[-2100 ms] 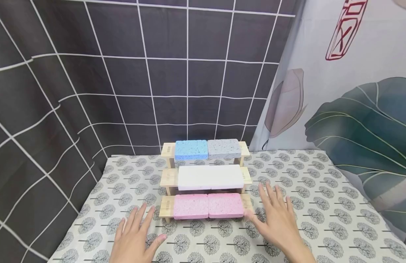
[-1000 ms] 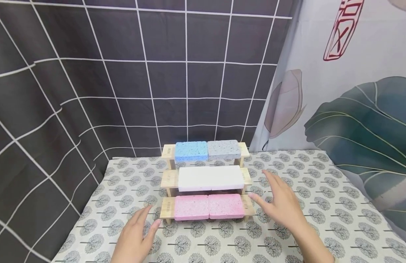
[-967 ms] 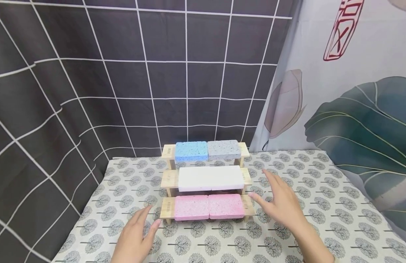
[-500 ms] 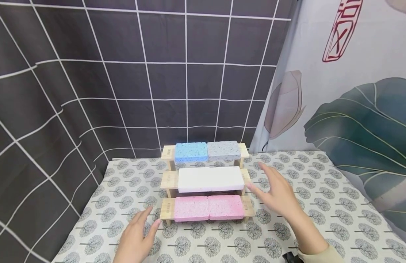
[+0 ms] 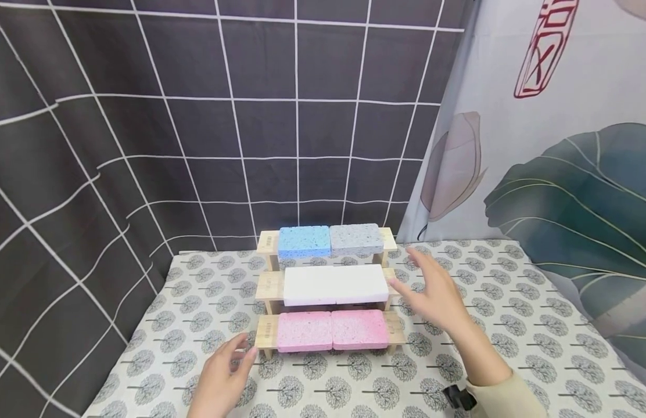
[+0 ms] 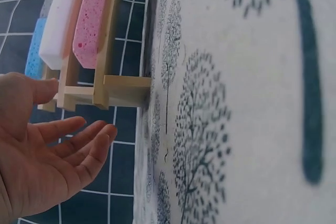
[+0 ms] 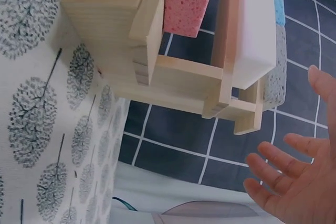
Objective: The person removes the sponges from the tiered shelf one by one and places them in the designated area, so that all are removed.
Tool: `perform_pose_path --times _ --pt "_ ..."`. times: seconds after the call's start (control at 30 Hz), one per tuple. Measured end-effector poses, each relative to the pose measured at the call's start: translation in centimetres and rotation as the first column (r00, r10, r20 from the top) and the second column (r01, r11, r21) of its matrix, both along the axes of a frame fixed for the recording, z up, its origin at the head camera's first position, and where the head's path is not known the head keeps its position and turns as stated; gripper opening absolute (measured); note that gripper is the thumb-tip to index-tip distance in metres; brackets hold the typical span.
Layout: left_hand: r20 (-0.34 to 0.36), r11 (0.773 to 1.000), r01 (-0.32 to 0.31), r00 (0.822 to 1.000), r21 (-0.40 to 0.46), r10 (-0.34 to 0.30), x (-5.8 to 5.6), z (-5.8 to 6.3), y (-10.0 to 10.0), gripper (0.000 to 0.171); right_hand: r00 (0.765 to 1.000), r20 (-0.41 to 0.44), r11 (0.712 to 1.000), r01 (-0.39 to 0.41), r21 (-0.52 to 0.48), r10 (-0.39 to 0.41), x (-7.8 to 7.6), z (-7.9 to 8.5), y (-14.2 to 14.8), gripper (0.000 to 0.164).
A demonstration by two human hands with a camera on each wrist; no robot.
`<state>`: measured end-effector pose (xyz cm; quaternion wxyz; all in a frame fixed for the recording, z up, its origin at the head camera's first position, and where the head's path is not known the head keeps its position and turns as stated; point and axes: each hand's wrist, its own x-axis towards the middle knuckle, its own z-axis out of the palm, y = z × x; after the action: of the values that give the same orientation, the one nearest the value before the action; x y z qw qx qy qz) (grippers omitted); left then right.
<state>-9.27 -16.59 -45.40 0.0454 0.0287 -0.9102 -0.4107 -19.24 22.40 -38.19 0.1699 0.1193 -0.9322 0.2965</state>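
- And here's the left grip (image 5: 221,377), fingers relaxed and gently bent, holding nothing; across from it, the right grip (image 5: 438,296), thumb and fingers spread, empty too!
- Between them stands the wooden stand (image 5: 269,285), its near tier just beyond the left grip's thumb. Touching? From here I can't tell.
- All three tiers are loaded: the left pink sponge (image 5: 304,332) and right pink sponge (image 5: 360,330) nearest the left grip, then the left white block (image 5: 308,285) and right white block (image 5: 360,283), then the blue sponge (image 5: 304,239) and grey sponge (image 5: 356,238) farthest from it.
- Watch that right thumb, right by the middle tier's end! A careless knock there could shove the right white block sideways, I'd say.
- Nothing visible fastens any piece, so a jolt or tilt might slide one off.
- Uneven lifting from the two grips could tip the whole stand.
- Push from one side only, and it may skid across the printed surface (image 5: 312,392).
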Motion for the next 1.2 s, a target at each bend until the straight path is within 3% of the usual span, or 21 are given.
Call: perform_pose_path --times 0.33,0.5,0.8,1.2 --pt "0.053 0.998 -0.065 0.997 0.016 0.064 -0.4 -0.2 0.3 0.05 0.999 -0.027 1.0 -0.026 -0.002 0.026 -1.4 0.5 -0.5 0.077" --pt "0.09 0.998 -0.062 0.994 0.029 0.059 -0.7 -0.4 0.6 0.049 0.999 -0.032 0.999 -0.043 -0.004 0.042 -2.3 0.6 -0.4 0.076" --pt "0.094 0.998 -0.051 0.994 0.039 0.047 -0.8 -0.6 0.8 0.046 0.997 -0.018 0.997 -0.075 -0.016 0.075 -3.9 0.1 -0.1 0.076" --pt "0.122 0.995 -0.062 0.991 0.084 0.051 -1.4 -0.9 0.8 0.056 0.995 0.016 0.995 -0.096 -0.009 0.096 -5.5 0.7 -0.6 0.084"
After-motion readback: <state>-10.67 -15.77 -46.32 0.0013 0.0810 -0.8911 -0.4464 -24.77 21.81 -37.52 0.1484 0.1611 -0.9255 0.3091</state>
